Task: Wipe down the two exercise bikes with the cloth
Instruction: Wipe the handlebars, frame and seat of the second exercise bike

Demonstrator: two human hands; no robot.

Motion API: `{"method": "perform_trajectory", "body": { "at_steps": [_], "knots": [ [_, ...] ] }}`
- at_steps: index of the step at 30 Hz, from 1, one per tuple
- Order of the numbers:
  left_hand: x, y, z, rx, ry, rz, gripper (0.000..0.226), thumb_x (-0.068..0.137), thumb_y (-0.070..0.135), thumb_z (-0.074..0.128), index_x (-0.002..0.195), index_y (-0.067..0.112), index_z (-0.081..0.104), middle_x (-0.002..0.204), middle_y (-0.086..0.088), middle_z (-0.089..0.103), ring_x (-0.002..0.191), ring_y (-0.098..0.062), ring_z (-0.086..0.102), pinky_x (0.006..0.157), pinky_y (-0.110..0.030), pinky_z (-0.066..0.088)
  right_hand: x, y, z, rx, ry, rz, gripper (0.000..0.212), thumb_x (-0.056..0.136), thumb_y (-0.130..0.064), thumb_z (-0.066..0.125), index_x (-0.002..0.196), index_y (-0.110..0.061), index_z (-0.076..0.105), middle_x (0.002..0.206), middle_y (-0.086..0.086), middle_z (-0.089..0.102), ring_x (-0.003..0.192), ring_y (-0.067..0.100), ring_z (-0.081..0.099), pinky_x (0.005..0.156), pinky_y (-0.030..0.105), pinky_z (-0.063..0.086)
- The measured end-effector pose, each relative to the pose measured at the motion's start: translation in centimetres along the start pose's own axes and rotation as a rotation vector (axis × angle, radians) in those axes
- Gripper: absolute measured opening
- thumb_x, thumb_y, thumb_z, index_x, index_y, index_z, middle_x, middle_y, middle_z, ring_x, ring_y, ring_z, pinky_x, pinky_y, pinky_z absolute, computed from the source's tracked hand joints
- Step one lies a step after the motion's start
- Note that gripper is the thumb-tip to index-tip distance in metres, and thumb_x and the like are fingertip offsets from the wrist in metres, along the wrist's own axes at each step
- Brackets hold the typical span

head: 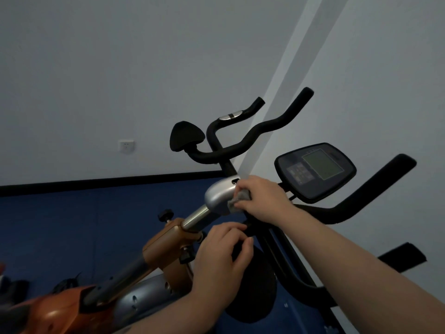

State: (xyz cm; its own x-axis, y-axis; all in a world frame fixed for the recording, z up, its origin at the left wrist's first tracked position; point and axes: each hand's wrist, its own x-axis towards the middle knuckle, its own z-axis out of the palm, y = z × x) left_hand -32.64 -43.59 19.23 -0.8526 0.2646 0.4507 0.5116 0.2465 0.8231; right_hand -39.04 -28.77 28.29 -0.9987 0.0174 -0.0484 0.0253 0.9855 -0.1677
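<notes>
An orange and silver exercise bike (166, 239) leans across the lower left, its chrome post ending in a silver cap (219, 194). My right hand (260, 198) grips a grey cloth (238, 201) and presses it against that cap. My left hand (221, 256) sits just below, fingers curled round a black part of the frame under the post. A second, black bike (301, 266) stands close on the right, with a console screen (315, 172) and black handlebars (356, 203).
Curved black handlebars (250, 138) and a black pad (185, 138) rise behind the cap. A blue floor mat (72, 225) meets the pale wall at a black skirting. A wall socket (126, 146) is at left. Dark objects (14, 285) lie at the lower left edge.
</notes>
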Motion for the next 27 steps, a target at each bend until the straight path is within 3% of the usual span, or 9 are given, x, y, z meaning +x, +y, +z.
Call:
{"method": "perform_trajectory", "body": {
  "at_steps": [2,5,7,10,14,16,21,23,27],
  "knots": [
    [0.0,0.1,0.0,-0.001,0.003,-0.003,0.021,0.09,0.042,0.048,0.08,0.029,0.061,0.105,0.024,0.057,0.103,0.004,0.051,0.082,-0.014,0.041,-0.3,0.4,0.2,0.009,0.054,-0.002,0.015,0.079,-0.044,0.071,0.089,-0.037,0.062,0.094,-0.013,0.056,0.088,0.014,0.056,0.073,0.031,0.042],
    [-0.1,0.3,-0.2,-0.004,0.002,0.005,0.022,0.09,0.042,0.049,0.079,0.028,0.061,0.104,0.024,0.057,0.102,0.004,0.052,0.081,-0.014,0.042,-1.8,1.6,-1.3,0.208,-0.015,0.064,0.012,0.08,-0.042,0.072,0.088,-0.039,0.065,0.088,-0.014,0.062,0.084,0.008,0.058,0.068,0.026,0.043],
    [-0.1,0.3,-0.4,-0.006,-0.005,-0.001,0.022,0.09,0.044,0.048,0.079,0.03,0.061,0.104,0.025,0.057,0.102,0.005,0.052,0.08,-0.015,0.043,-3.3,1.8,-1.8,0.288,-0.035,0.03,0.011,0.083,-0.036,0.072,0.091,-0.037,0.065,0.093,-0.014,0.062,0.088,0.007,0.059,0.074,0.027,0.048],
    [-0.2,0.3,-0.4,0.009,-0.011,-0.016,0.024,0.09,0.047,0.047,0.079,0.031,0.061,0.104,0.027,0.056,0.103,0.006,0.05,0.08,-0.014,0.042,-5.9,1.8,-1.3,0.337,0.079,-0.063,0.014,0.087,-0.024,0.068,0.099,-0.031,0.065,0.102,-0.013,0.059,0.095,0.004,0.057,0.082,0.027,0.048],
    [0.0,0.3,-0.5,-0.009,-0.002,-0.024,0.021,0.089,0.047,0.048,0.077,0.034,0.059,0.104,0.029,0.055,0.102,0.005,0.051,0.079,-0.013,0.039,-9.2,3.4,-1.7,0.098,0.476,-0.041,0.016,0.085,-0.023,0.066,0.1,-0.024,0.066,0.102,-0.015,0.054,0.095,0.008,0.052,0.079,0.022,0.043],
    [-0.1,0.2,-0.5,-0.009,0.001,-0.031,0.021,0.089,0.047,0.047,0.076,0.035,0.058,0.104,0.029,0.055,0.103,0.003,0.052,0.079,-0.015,0.039,-9.9,3.2,-1.6,0.136,0.593,0.061,0.016,0.084,-0.024,0.066,0.1,-0.021,0.067,0.1,-0.012,0.054,0.094,0.011,0.052,0.077,0.021,0.042],
    [0.0,0.4,-0.5,-0.02,-0.014,-0.021,0.021,0.089,0.045,0.047,0.08,0.032,0.061,0.105,0.027,0.055,0.105,-0.001,0.053,0.081,-0.02,0.043,-9.5,0.6,1.7,0.122,0.414,-0.033,0.024,0.088,-0.02,0.066,0.112,-0.023,0.067,0.111,-0.006,0.056,0.105,0.011,0.05,0.081,0.024,0.047],
    [0.1,0.5,-0.7,-0.004,-0.044,-0.005,0.019,0.089,0.043,0.048,0.082,0.031,0.061,0.103,0.026,0.057,0.103,-0.001,0.054,0.082,-0.023,0.046,-9.1,1.4,1.0,0.06,0.458,-0.004,0.026,0.088,-0.018,0.065,0.114,-0.021,0.068,0.111,-0.003,0.057,0.104,0.014,0.051,0.076,0.028,0.05],
    [1.9,1.3,-1.7,0.065,-0.099,0.07,0.009,0.088,0.025,0.057,0.09,0.033,0.061,0.098,0.022,0.061,0.094,0.003,0.056,0.078,-0.026,0.05,-9.1,3.9,-1.6,-0.032,0.606,0.194,0.021,0.087,-0.014,0.066,0.105,-0.023,0.07,0.102,-0.004,0.057,0.096,0.016,0.052,0.066,0.026,0.041]
  ]
}}
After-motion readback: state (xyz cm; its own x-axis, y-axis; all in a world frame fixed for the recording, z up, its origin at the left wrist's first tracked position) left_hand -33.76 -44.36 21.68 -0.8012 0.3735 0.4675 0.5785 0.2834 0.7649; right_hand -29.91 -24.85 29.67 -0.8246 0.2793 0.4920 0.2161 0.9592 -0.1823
